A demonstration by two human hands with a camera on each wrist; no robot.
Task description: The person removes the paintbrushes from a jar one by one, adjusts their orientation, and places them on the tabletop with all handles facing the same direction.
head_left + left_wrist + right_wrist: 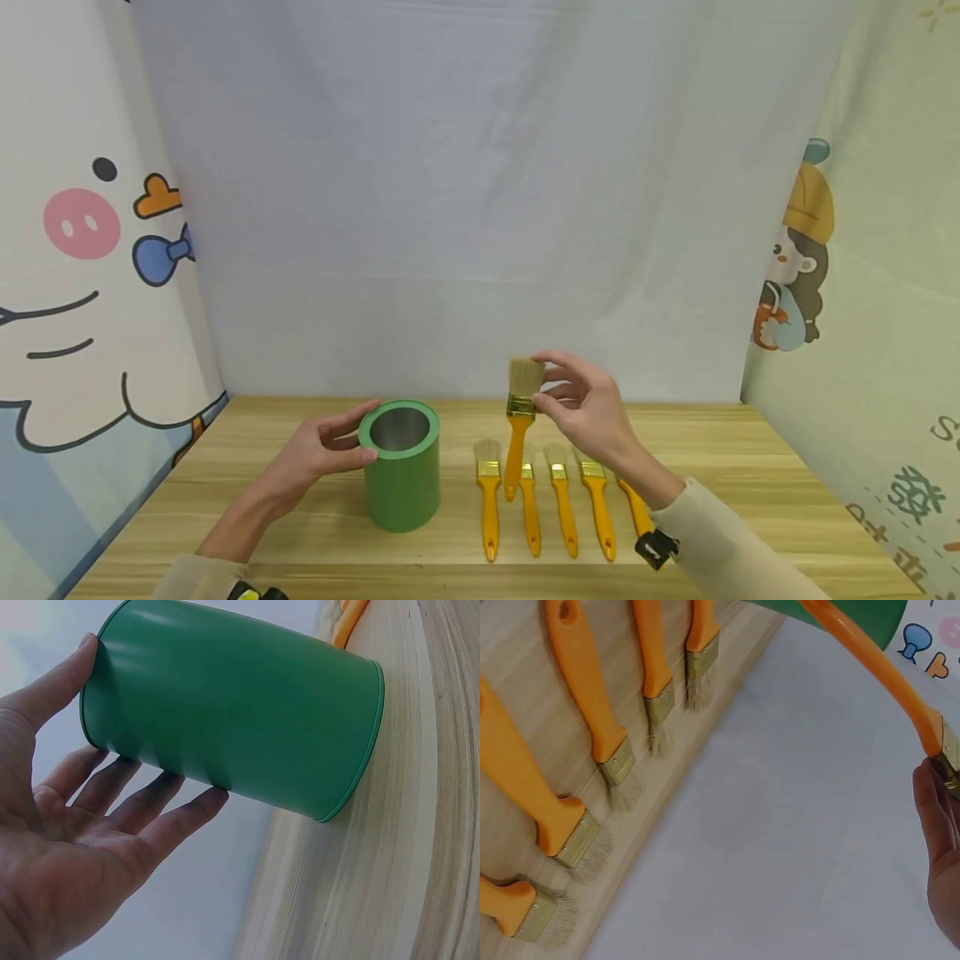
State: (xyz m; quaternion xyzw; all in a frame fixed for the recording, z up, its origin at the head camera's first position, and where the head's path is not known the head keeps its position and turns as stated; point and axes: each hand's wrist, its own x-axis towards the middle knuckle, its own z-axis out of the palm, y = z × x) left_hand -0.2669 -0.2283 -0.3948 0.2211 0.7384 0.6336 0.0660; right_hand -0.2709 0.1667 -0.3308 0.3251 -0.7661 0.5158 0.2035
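A green cylindrical container with a thick rim and dark hollow inside stands upright on the wooden table. My left hand holds its left side; in the left wrist view the thumb is at the rim and the fingertips touch the green wall. With thumb and fingers, my right hand pinches a paintbrush near its metal band and bristles. That brush hangs above the table, bristles up and orange handle down. In the right wrist view only part of the right hand shows.
Several more orange-handled paintbrushes lie in a row right of the container, bristles toward the back. The rightmost brush is partly behind my right forearm. A pale cloth hangs behind the table, with printed cloths at both sides.
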